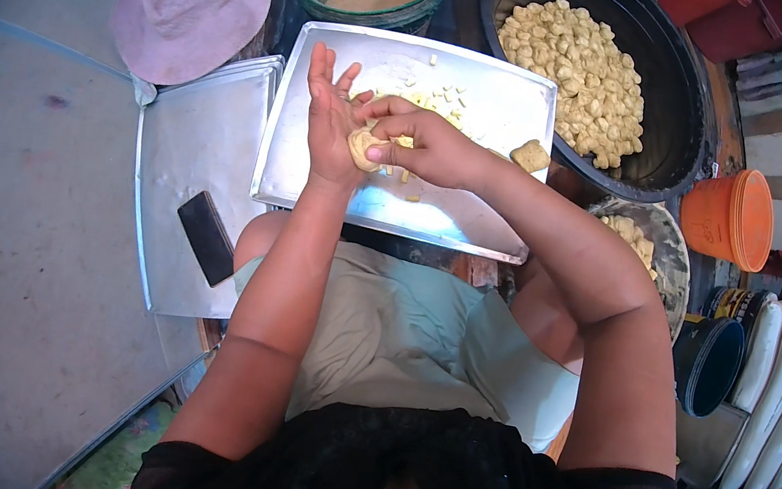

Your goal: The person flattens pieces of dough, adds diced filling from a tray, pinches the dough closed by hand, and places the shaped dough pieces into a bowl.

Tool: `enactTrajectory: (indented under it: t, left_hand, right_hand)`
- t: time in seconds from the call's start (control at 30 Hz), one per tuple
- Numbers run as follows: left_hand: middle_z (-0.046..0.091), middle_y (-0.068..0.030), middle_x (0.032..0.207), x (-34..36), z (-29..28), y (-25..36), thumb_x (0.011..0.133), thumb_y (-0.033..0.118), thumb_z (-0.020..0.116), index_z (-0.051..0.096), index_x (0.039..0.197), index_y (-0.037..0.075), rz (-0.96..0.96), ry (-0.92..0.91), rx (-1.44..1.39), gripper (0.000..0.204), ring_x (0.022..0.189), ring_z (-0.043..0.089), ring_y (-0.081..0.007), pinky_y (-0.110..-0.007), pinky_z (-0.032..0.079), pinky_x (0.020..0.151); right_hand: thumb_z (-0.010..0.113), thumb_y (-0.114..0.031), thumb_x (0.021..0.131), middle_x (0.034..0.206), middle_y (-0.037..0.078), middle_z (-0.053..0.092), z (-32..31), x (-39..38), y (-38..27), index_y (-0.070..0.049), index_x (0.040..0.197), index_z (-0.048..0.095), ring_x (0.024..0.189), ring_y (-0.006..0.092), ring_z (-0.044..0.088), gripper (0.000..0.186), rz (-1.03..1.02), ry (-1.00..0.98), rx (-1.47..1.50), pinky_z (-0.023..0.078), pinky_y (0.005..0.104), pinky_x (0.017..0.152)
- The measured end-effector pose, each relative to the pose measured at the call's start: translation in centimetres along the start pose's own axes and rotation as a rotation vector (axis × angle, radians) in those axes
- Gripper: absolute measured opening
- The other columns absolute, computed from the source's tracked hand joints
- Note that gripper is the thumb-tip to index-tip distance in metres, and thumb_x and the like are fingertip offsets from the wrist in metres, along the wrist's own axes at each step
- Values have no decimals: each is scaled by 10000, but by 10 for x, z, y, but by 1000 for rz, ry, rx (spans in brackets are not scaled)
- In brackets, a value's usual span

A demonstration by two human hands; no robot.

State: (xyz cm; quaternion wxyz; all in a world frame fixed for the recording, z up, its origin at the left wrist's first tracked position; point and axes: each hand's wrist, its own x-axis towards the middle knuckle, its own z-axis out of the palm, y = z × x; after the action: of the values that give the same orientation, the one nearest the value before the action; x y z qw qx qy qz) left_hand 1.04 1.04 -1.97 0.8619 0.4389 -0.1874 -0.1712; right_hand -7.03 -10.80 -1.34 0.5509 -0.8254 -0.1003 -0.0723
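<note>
My right hand (416, 142) pinches a small round piece of dough (362, 149) and holds it against the palm of my left hand (330, 129). The left hand is tilted upward, its fingers stretched out and apart. Both hands are above a shiny metal tray (339, 53). Small pale yellow cubes (448, 98) lie scattered on the tray, partly hidden by my hands. Another lump of dough (530, 155) sits at the tray's right edge, beside my right forearm.
At the far right, a big black tub (675, 135) holds many dough balls (573, 74). A green-rimmed bucket (365, 13) contains tan powder. On the left lie a pink hat (188, 12), another metal tray (192, 154) and a black phone (206, 237). An orange bucket (727, 216) stands right.
</note>
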Motion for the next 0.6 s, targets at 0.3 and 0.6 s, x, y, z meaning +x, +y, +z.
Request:
enactTrajectory:
  t: [0.3, 0.6]
  left_hand:
    - [585, -83, 1059, -4, -4, -5, 887, 219, 646, 511, 1202, -12, -114, -272, 157, 414, 952, 562, -130, -263, 449, 881]
    - [571, -141, 1140, -17, 13, 34, 842, 25, 637, 409, 1334, 26, -211, -284, 315, 542, 1087, 555, -186, -281, 467, 892]
  right_hand:
    - [617, -238, 905, 827, 52, 599, -16, 3, 1, -29, 946, 610, 783, 98, 555, 214, 249, 320, 215, 460, 268, 737]
    - [637, -237, 884, 918, 81, 610, -55, -20, -28, -60, 1013, 632, 717, 155, 594, 219, 272, 175, 71, 490, 269, 651]
